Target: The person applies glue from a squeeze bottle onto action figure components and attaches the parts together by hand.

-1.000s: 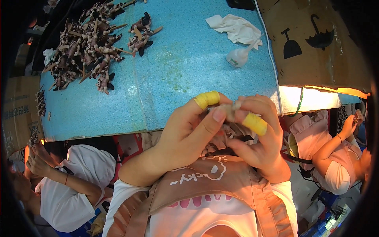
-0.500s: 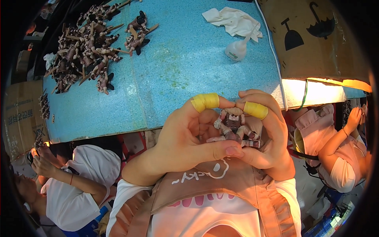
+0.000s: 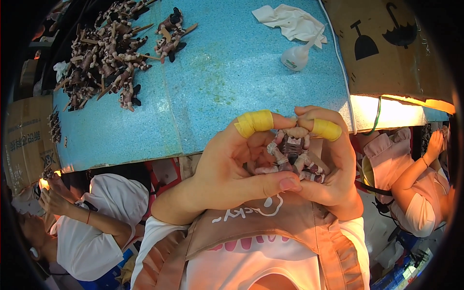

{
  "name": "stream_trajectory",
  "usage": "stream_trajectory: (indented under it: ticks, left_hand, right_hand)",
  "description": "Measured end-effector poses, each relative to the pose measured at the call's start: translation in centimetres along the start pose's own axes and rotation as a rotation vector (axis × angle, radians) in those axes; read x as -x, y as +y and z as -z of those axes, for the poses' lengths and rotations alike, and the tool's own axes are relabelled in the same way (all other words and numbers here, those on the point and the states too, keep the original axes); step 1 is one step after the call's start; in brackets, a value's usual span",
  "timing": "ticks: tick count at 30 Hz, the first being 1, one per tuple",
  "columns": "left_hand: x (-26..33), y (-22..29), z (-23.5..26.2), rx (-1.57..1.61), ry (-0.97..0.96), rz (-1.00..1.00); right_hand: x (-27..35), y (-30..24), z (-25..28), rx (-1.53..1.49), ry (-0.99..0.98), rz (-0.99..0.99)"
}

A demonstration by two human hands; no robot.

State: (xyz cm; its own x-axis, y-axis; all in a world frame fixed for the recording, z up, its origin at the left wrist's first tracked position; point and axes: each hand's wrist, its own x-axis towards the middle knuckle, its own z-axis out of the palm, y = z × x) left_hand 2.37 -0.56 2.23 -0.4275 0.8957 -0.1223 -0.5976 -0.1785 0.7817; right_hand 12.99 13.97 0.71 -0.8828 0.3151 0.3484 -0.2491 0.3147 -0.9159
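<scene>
A small brown-and-beige toy figure [image 3: 292, 146] is held between my two hands, just in front of the table's near edge. My left hand [image 3: 227, 159] grips it from the left, index finger at its top and thumb below near its legs. From the other side my right hand [image 3: 336, 159] curls round the figure, its index fingertip meeting the left one at the top. Yellow tape wraps both index fingers. Parts of the figure's back and sides are hidden by my fingers.
A heap of similar figures [image 3: 104, 58] lies at the far left of the blue table [image 3: 208, 87], a few more [image 3: 170, 36] beside it. Far right are a white cloth [image 3: 290, 23], a squeeze bottle [image 3: 295, 58] and a cardboard box [image 3: 391, 58]. Co-workers [image 3: 104, 217] sit on both sides.
My hands and the figure have shifted slightly to the right in the picture. Both hands keep their hold on it.
</scene>
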Motion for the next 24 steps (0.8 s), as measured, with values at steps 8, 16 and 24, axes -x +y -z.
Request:
stream_trajectory:
  ticks: [8, 16, 24]
  left_hand:
    - [0.2, 0.0, 0.4, -0.008, -0.036, 0.018]
    - [-0.6, -0.7, 1.0, -0.107, -0.160, -0.178]
    - [-0.6, -0.1, 1.2, 0.101, -0.089, 0.004]
  right_hand:
    - [-0.4, 0.5, 0.6, 0.114, -0.037, 0.141]
    - [-0.3, 0.2, -0.4, 0.066, 0.008, 0.066]
    - [-1.1, 0.2, -1.3, 0.412, 0.041, 0.311]
